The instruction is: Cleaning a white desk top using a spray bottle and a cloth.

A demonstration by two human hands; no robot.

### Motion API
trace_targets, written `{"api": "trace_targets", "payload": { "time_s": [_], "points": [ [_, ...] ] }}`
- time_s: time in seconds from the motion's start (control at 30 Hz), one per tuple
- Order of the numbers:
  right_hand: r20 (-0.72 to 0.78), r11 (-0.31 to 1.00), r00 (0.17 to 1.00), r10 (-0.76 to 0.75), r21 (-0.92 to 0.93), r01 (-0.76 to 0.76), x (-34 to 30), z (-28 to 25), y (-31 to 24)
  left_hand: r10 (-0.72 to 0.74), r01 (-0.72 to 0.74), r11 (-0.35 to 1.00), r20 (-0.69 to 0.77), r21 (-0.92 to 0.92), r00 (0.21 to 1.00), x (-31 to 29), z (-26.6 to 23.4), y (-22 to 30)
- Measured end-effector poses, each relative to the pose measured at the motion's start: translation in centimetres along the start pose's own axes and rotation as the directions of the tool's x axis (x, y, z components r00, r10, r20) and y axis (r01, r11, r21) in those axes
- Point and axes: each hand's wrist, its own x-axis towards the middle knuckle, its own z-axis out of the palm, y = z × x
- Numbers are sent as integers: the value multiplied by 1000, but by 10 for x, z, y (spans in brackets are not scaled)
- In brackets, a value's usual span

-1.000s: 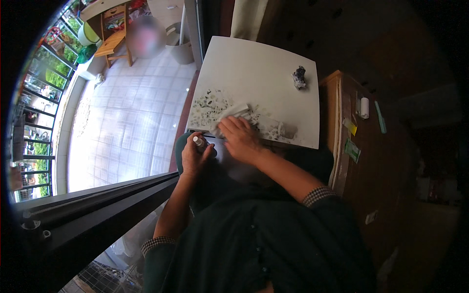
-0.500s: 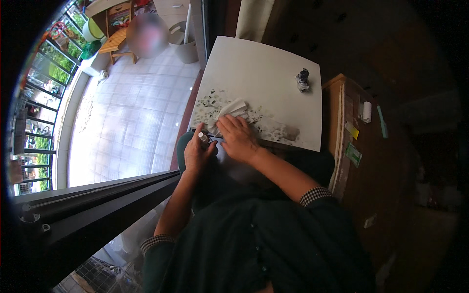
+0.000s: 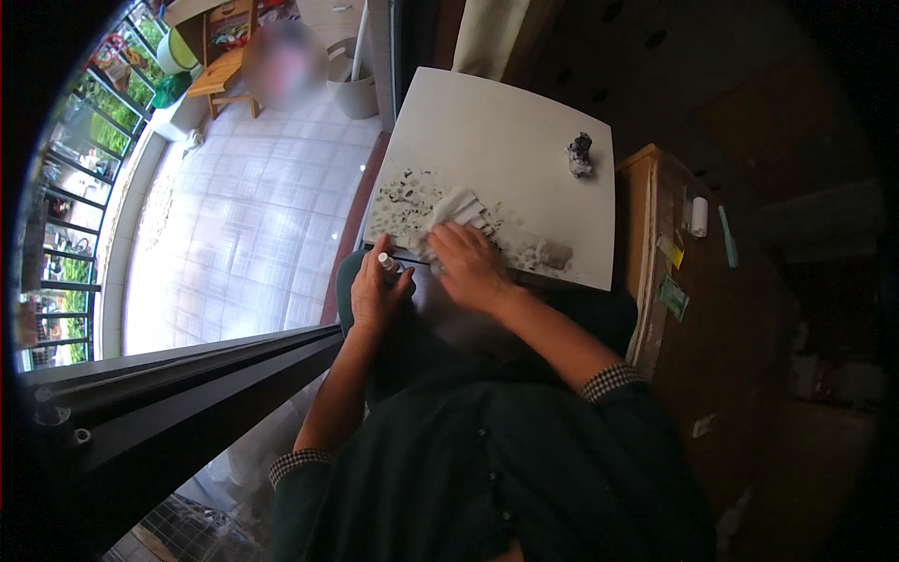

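Observation:
Before me is a pale, flat board (image 3: 496, 131), its near part speckled with dark green and grey marks. My right hand (image 3: 471, 269) presses a folded white cloth or tissue (image 3: 456, 206) onto these marks, fingers bent over its near end. Beside it, at the board's near-left corner, my left hand (image 3: 376, 298) is wrapped round a small bottle with a white top (image 3: 389, 263); most of the bottle is hidden by the fingers. A crumpled dark-and-grey wad (image 3: 581, 155) lies on the board's far right, away from both hands.
To the right stands a wooden cabinet (image 3: 712, 328) with a white roll (image 3: 700, 216), a teal stick-like tool (image 3: 728, 236) and a green packet (image 3: 671, 296) on top. A dark metal frame (image 3: 206, 375) runs at the left. Beyond the tiled floor (image 3: 243, 215) a person sits near a grey bin (image 3: 356, 96).
My right hand has slid a little to the right along the near edge, drawing the cloth with it and uncovering more marks on the left. My left hand stays nearly still with the bottle.

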Motion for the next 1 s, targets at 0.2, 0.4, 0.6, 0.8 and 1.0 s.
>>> {"api": "trace_targets", "payload": {
  "time_s": [0.2, 0.4, 0.6, 0.8, 1.0],
  "points": [
    [40, 1000, 999, 9, -4, -9, -30, -17, 5, -17, 17, 1000, -3, 10, 1000, -2, -4, -5],
    [-19, 1000, 1000, -9, 15, 9, 16, 5, -7, -11, 11, 1000, 15, -19, 1000, 1, 2, -2],
    [26, 999, 999, 39, 7, -39, -35, -19, 9, -28, 27, 999, 3, 33, 1000, -2, -4, -5],
    [-26, 999, 999, 44, 23, -43, 9, 2, -8, -61, 63, 998, 48, -21, 997, 2, 0, -2],
    [-20, 999, 1000, -13, 31, 14, -17, -1, 10, -23, 22, 1000, 13, 3, 1000, -3, -3, -9]
  ]
}}
